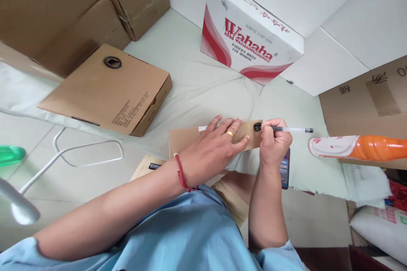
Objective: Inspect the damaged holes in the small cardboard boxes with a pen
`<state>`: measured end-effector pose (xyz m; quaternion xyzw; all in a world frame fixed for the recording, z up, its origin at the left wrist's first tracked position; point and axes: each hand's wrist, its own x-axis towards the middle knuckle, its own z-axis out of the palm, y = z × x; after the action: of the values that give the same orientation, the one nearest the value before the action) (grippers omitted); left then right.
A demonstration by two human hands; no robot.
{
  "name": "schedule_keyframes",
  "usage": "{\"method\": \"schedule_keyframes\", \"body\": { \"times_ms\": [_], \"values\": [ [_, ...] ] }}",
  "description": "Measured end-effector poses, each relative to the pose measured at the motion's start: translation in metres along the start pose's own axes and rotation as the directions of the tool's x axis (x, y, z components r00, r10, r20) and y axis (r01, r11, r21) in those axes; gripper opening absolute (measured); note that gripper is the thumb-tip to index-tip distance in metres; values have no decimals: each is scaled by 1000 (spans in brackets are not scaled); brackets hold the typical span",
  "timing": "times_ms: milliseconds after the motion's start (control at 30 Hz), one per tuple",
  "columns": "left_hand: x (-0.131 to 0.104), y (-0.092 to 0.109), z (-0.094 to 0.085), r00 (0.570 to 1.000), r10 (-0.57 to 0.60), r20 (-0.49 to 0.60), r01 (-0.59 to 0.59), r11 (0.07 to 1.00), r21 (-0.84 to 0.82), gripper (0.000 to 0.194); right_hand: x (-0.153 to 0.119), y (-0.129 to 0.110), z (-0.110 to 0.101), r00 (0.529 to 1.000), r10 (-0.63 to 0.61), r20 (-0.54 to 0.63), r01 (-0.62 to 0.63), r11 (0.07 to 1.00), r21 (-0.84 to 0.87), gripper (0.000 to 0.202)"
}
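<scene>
A strip of brown cardboard (pixel 184 139) lies along the near edge of the cloth-covered surface. My left hand (pixel 222 140) rests flat across its middle, fingers spread, hiding part of it. In my right hand (pixel 275 139) a pen (pixel 292 129) with a clear barrel is pinched, its tip hidden by my fingers. Beside those fingers, at the strip's right end, is a dark inked patch (pixel 257 127). A phone (pixel 285 171) with a lit screen lies partly behind my right wrist.
A white and red water carton (pixel 248 38) stands at the back. Left is a flat cardboard box (pixel 111 89) with a black ring (pixel 112 62) on top. An orange bottle (pixel 369 147) lies at right. Larger boxes (pixel 136 2) stand back left; a lamp (pixel 25 211) is lower left.
</scene>
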<state>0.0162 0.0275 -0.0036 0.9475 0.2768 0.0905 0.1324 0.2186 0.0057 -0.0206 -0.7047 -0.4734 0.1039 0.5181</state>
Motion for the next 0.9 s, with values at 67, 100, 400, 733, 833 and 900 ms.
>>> {"method": "schedule_keyframes", "body": {
  "times_ms": [67,100,400,733,833,900],
  "values": [
    [0,0,1,1000,0,-10,0,1000,-3,50,0,-1,0,1000,-17,-1,17,1000,-20,13],
    [-1,0,1,1000,-2,-15,1,1000,-6,50,0,-2,0,1000,-29,-8,29,999,-35,14],
    [1,0,-4,1000,-2,11,2,1000,0,49,-2,0,2,985,-49,-168,38,997,-63,16],
    [1,0,-2,1000,3,-24,-3,1000,-6,48,-1,6,5,962,-51,-269,19,992,-122,14],
    [1,0,0,1000,-3,-26,2,1000,-10,49,0,5,5,965,-39,-258,10,994,-113,12],
    [0,0,1,999,1,-37,-2,1000,-6,50,-1,4,6,970,-14,-242,-4,997,-73,12]
  ]
}}
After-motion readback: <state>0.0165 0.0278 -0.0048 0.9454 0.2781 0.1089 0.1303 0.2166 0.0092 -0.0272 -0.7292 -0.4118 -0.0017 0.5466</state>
